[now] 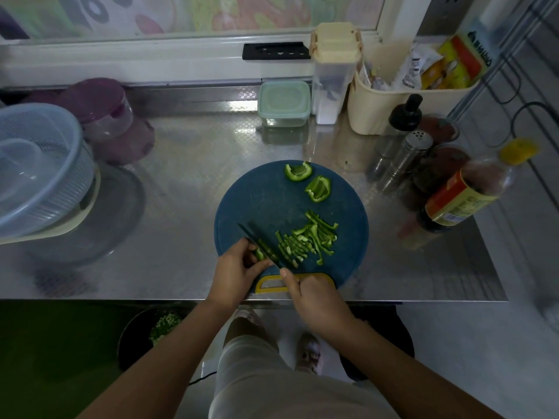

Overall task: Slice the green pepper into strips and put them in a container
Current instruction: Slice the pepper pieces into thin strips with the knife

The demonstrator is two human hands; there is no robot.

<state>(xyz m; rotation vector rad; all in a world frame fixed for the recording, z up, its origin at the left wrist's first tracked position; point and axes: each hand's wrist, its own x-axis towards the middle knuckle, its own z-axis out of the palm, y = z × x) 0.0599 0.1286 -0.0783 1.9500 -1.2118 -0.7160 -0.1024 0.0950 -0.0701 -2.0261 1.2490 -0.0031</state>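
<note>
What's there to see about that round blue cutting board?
The cutting board is round, dark blue, seemingly plastic, with a yellow-rimmed grip slot at its near edge. It lies flat on the shiny metal counter. On it lie a pile of green pepper strips, two larger pepper pieces at the far side, and the pepper piece the left hand holds under the right hand's knife.
</note>
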